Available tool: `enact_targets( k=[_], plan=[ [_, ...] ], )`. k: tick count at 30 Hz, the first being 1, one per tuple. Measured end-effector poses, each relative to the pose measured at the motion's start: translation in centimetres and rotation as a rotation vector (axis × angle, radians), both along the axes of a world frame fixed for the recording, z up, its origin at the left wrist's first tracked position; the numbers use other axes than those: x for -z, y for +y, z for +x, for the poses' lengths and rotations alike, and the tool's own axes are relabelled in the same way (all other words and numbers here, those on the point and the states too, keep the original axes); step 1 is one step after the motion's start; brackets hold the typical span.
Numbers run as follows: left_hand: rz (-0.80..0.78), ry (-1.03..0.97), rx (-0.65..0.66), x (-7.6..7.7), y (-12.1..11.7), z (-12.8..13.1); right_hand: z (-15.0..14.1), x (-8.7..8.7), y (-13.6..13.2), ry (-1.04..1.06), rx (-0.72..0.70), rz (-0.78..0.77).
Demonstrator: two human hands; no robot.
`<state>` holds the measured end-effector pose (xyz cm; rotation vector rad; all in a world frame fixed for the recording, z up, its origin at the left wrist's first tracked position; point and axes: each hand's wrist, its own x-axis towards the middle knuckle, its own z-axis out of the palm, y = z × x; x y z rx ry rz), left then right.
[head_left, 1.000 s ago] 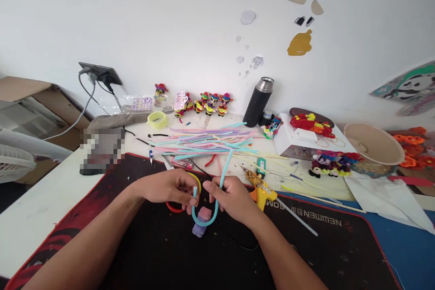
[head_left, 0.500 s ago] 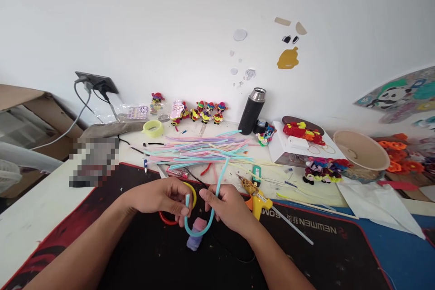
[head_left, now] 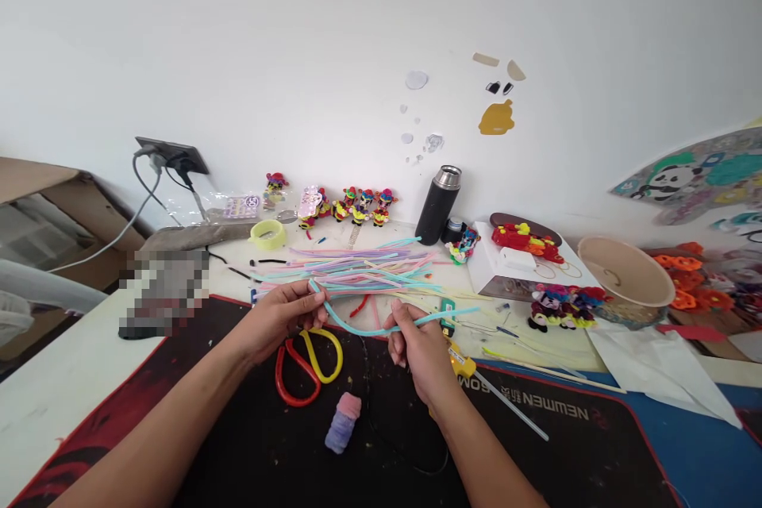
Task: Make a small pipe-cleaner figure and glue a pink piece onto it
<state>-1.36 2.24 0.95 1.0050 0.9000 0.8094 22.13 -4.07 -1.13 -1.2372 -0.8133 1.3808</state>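
A light blue pipe cleaner [head_left: 359, 330] stretches between my two hands in a shallow curve. My left hand [head_left: 286, 317] pinches it near one end. Between thumb and fingers, my right hand [head_left: 413, 337] grips it farther along, and the free end sticks out to the right. Below my left hand lie scissors with one red and one yellow handle loop [head_left: 326, 355]. On the black mat in front of me rests a small pink and purple roll of fuzzy pipe cleaner [head_left: 344, 422]. The yellow glue gun [head_left: 461, 361] is partly hidden behind my right hand.
Pastel pipe cleaners [head_left: 357, 266] lie heaped behind my hands. Farther back stand a black thermos [head_left: 439, 205], yellow tape [head_left: 267, 234] and several small fuzzy figures [head_left: 363, 208]. To the right are a white box [head_left: 494, 278] and a beige bowl [head_left: 631, 274]. A mouse mat [head_left: 250, 452] covers the front.
The pipe cleaner has gone from a deep U-shape to a shallow curve. My hands have moved apart and up, uncovering the scissors' handles and the pink and purple roll.
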Motion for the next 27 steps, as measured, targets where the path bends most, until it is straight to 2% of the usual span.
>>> enact_targets(
  k=[4,12,27],
  plan=[
    [0.038,0.07,0.032,-0.08,-0.09,-0.02,-0.09,0.03,0.04,0.038,0.038,-0.004],
    [0.023,0.009,-0.067,0.25,0.15,-0.28,-0.25,-0.47,0.1,0.075,0.151,-0.001],
    [0.01,-0.083,-0.165,0.27,0.37,-0.54,-0.33,-0.6,-0.06,0.12,0.18,0.026]
  ],
)
